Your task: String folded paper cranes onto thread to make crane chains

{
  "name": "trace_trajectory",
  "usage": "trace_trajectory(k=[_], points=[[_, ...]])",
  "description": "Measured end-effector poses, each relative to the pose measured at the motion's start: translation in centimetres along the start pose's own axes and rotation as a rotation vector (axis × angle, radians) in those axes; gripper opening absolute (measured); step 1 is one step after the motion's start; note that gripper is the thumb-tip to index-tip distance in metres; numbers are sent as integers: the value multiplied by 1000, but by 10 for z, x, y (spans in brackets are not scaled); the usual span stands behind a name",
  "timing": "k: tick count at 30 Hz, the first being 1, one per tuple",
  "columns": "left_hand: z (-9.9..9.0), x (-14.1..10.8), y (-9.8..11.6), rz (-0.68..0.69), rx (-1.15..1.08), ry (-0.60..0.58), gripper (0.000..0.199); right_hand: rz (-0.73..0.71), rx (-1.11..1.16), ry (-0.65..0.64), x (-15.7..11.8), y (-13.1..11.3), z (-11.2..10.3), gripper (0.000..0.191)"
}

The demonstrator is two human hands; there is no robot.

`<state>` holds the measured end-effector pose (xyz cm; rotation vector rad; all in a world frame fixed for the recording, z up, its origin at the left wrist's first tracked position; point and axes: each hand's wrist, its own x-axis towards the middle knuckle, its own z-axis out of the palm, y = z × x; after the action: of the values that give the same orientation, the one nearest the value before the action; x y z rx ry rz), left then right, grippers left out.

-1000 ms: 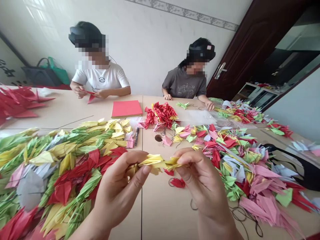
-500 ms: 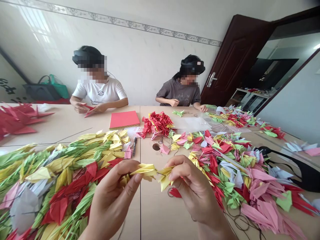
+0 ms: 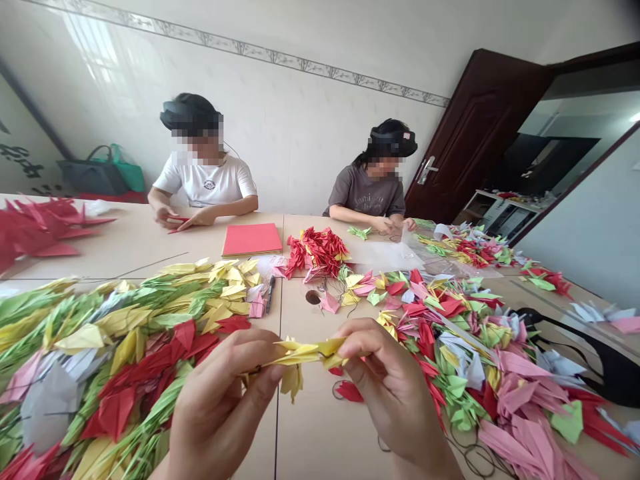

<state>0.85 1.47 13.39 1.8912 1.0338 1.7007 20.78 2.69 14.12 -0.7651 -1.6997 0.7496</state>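
Yellow folded paper (image 3: 295, 352) is pinched in the fingertips of the left hand (image 3: 225, 393) and right hand (image 3: 387, 373), just below centre; an uneven tug could tear it. At lower right, loose black cord (image 3: 467, 460) on the worktop (image 3: 310, 447) could snag pink paper pieces (image 3: 525, 433).

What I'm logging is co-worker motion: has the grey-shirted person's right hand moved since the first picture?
Yes: their right hand has gone rightward in view, past the lone green paper piece.
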Motion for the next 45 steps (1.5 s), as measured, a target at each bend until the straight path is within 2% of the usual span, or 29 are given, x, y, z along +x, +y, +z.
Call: trace_trajectory(k=[7,12,16,21,24,26,29,32,34,36,39,45], points=[[-3,4,-1,51,116,-80,35,-35,-11,-61,-3,0,-4,19],[-1,7,1,88,189,-73,33,-58,-94,-76,-3,-1,-4,23],[1,9,1,107,190,-150,30,-42,-108,-124,-3,-2,-2,26],[0,12,3,115,231,-192,26,-29,-92,-112,-4,-1,1,25],[1,12,4,112,227,-257,23,18,-74,-113,-4,1,2,24],[2,9,2,56,207,-323,21,64,-68,-105,-4,2,3,24],[3,2,-2,-132,143,-358,24,118,-8,-42,-4,2,3,20],[5,-2,-3,-330,47,-430,47,154,84,36,-5,1,3,15],[9,0,-1,-428,12,-509,56,180,150,62,-5,1,3,14],[13,4,1,-476,-5,-545,45,190,202,61,-5,1,4,13],[17,7,1,-513,-67,-532,16,160,217,60,-4,1,5,17],[6,8,-4,-645,-417,-349,27,59,57,83,-1,-1,0,27]])
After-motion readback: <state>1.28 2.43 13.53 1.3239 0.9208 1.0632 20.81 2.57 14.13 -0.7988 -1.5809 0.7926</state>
